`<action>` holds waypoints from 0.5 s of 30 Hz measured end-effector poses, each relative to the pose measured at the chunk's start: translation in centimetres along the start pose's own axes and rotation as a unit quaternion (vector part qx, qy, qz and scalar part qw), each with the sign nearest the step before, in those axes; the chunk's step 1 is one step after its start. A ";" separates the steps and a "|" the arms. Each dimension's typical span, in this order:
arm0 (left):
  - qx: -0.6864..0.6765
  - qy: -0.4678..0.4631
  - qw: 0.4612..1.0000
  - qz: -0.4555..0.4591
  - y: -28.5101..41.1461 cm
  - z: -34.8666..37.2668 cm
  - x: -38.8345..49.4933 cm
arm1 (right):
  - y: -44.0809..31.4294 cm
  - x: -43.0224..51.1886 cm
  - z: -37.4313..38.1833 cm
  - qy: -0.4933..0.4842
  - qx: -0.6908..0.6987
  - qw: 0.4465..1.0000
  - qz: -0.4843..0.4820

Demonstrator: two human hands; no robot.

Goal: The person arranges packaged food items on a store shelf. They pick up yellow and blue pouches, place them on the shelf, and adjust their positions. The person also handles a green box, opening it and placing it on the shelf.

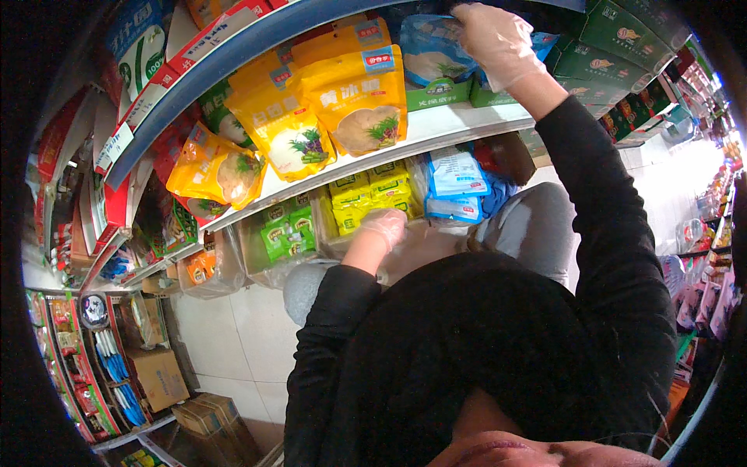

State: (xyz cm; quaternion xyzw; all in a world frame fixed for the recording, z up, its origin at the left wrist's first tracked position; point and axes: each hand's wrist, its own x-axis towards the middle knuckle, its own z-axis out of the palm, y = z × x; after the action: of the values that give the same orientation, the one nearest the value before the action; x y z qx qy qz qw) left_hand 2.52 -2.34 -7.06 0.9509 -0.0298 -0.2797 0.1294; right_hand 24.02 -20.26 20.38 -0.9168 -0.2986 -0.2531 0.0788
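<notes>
My right hand (496,44), in a clear thin glove, reaches up to the shelf. Its fingers close over the upper right corner of a blue stand-up pouch (437,52) with a pale food picture. A second blue pouch (543,45) is partly hidden behind that hand. Lower down, my left hand (385,226), also gloved, is curled in front of yellow-green packets (370,195) in a carton. Its fingertips are hidden from view. Yellow stand-up pouches of sugar (356,99) stand left of the blue ones, and one yellow pouch (219,169) leans over the shelf edge.
Green cartons (607,58) are stacked at the right end of the white shelf (432,125). Below it are green packets (289,233) in a bag-lined box and blue-and-white bags (458,181). Cardboard boxes (213,417) sit at lower left on the tiled floor (233,338).
</notes>
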 end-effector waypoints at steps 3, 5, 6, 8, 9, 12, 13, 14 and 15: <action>0.002 -0.011 1.000 0.009 -0.1 0.3 0.2 | 1.1 -2.7 0.3 0.075 -0.001 0.997 -0.027; 0.002 -0.015 1.000 0.010 0.0 0.2 0.1 | 1.6 -4.5 0.3 0.089 0.007 0.996 -0.016; 0.000 -0.013 1.000 0.007 0.1 0.1 -0.1 | 1.6 -5.1 0.4 0.098 0.032 0.995 -0.004; -0.001 -0.008 1.000 0.008 0.3 -0.1 -0.3 | 2.3 -6.0 0.9 0.163 0.083 0.983 -0.025; -0.001 -0.008 1.000 0.012 0.4 -0.3 -0.4 | 2.7 -6.5 1.1 0.195 0.109 0.974 -0.034; -0.002 -0.015 1.000 0.007 0.8 -0.9 -1.1 | 2.5 -6.7 -1.1 0.269 0.155 0.949 -0.062; -0.003 -0.019 1.000 0.004 0.9 -1.1 -1.2 | 1.9 -6.9 -2.9 0.281 0.134 0.948 -0.060; -0.005 -0.009 1.000 0.001 0.5 -0.6 -1.1 | 1.5 -7.0 -3.7 0.294 0.168 0.937 -0.083; -0.005 0.001 1.000 0.002 0.1 0.0 -0.8 | 1.1 -7.1 -4.5 0.295 0.204 0.930 -0.081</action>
State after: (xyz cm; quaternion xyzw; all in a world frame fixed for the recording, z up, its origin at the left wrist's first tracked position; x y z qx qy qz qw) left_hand 1.81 -2.32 -6.65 0.9504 -0.0307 -0.2787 0.1345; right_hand 17.87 -26.09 20.57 -0.7375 -0.3806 -0.4511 0.3283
